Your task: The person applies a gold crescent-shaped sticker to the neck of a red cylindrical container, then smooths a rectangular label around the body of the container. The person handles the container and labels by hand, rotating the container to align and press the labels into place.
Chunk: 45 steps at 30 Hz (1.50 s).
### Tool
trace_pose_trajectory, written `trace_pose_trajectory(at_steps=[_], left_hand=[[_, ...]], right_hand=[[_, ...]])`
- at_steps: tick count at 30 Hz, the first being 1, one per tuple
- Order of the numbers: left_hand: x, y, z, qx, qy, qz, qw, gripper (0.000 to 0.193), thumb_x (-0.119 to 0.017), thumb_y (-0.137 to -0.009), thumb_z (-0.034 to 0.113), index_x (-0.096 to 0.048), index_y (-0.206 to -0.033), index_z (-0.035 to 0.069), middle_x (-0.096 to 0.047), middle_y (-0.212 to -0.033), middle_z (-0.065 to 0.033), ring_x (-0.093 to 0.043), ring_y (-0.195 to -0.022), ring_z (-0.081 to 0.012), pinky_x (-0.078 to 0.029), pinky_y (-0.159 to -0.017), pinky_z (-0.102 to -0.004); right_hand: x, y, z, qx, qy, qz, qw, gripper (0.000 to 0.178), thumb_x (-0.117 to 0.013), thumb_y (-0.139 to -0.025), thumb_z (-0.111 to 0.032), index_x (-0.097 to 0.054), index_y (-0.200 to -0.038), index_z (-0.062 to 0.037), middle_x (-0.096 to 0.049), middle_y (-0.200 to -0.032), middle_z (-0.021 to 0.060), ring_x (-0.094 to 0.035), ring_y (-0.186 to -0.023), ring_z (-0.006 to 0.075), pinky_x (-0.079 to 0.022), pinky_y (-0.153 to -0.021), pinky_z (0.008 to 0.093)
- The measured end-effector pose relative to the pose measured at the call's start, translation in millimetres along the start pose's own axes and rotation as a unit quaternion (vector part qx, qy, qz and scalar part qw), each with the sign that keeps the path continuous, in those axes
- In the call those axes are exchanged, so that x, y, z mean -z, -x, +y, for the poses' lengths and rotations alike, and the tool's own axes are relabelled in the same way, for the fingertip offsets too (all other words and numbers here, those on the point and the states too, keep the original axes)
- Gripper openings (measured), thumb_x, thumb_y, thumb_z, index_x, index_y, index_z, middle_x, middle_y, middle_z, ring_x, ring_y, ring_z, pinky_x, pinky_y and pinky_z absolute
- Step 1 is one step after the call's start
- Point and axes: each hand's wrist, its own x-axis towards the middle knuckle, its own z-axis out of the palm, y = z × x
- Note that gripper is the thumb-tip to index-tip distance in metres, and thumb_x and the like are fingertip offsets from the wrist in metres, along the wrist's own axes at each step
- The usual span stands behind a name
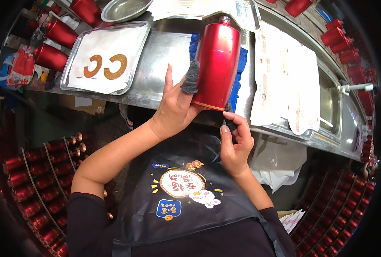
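A glossy red bottle [218, 64] leans with its narrow threaded neck away from me and its base toward me. My left hand [175, 103] grips it low on its left side, with a dark grey finger sleeve [191, 77] pressed against the red surface. Just under the base, my right hand [236, 143] is closed around a thin, dark pointed tool [217, 158], mostly hidden by the fingers. Its tip rises near the thumb, close to the bottle's lower edge. Behind the bottle lies a blue cloth [240, 77].
On the metal bench [167, 55], a tray [66, 83] at left bears white paper and two gold C-shaped pieces [115, 67]. A metal bowl [122, 9] stands behind it. Printed white sheets [284, 81] cover the right side. Racks of red bottles [40, 192] flank me.
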Motion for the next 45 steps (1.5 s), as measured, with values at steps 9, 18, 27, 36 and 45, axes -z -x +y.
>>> trace_pose_trajectory(at_steps=[9, 18, 27, 36, 45], left_hand=[[5, -11, 16, 0.043, -0.063, 0.052, 0.996, 0.068, -0.079, -0.081, 0.031, -0.054, -0.140, 0.007, -0.037, -0.157, -0.0214, -0.028, -0.149, -0.0407, -0.007, -0.111, -0.0745], [1, -3, 1, 0.072, 0.032, -0.035, 0.996, 0.077, -0.079, -0.082, 0.031, -0.046, -0.147, 0.003, -0.045, -0.152, -0.0232, -0.043, -0.142, -0.0364, -0.015, -0.116, -0.0672], [-10, -12, 25, 0.028, -0.003, 0.074, 0.997, 0.064, -0.083, -0.076, 0.023, -0.063, -0.133, 0.002, -0.051, -0.147, -0.0244, -0.051, -0.135, -0.0380, -0.023, -0.117, -0.0594], [-5, -18, 26, -0.019, -0.071, 0.053, 0.996, 0.058, -0.079, -0.081, 0.017, -0.061, -0.135, 0.006, -0.057, -0.142, -0.0212, -0.054, -0.133, -0.0372, -0.026, -0.116, -0.0622], [-2, -10, 28, 0.056, 0.078, 0.038, 0.995, 0.064, -0.082, -0.079, 0.009, -0.058, -0.138, 0.003, -0.048, -0.152, -0.0206, -0.049, -0.138, -0.0367, -0.024, -0.117, -0.0612]], right_hand=[[0, 3, 6, 0.018, 0.064, -0.022, 0.998, 0.036, -0.061, -0.087, 0.010, -0.057, -0.122, 0.0046, -0.064, -0.112, 0.0066, -0.042, -0.059, 0.0023, -0.037, -0.053, 0.0196], [0, 3, 6, 0.059, 0.136, -0.022, 0.989, 0.043, -0.060, -0.083, 0.009, -0.056, -0.125, 0.0014, -0.055, -0.076, 0.0054, -0.043, -0.050, 0.0090, -0.038, -0.049, 0.0250], [9, -3, -2, 0.142, 0.156, 0.000, 0.978, 0.041, -0.062, -0.077, 0.004, -0.064, -0.118, -0.0016, -0.065, -0.075, 0.0141, -0.063, -0.054, 0.0281, -0.050, -0.053, 0.0386], [-2, -23, -34, 0.187, 0.191, -0.120, 0.956, 0.043, -0.065, -0.071, 0.002, -0.064, -0.114, -0.0057, -0.066, -0.076, 0.0130, -0.068, -0.065, 0.0308, -0.053, -0.057, 0.0393], [111, -87, 27, 0.075, 0.208, 0.019, 0.975, 0.021, -0.065, -0.086, -0.005, -0.073, -0.106, -0.0057, -0.074, -0.095, 0.0152, -0.072, -0.078, 0.0298, -0.056, -0.070, 0.0341]])
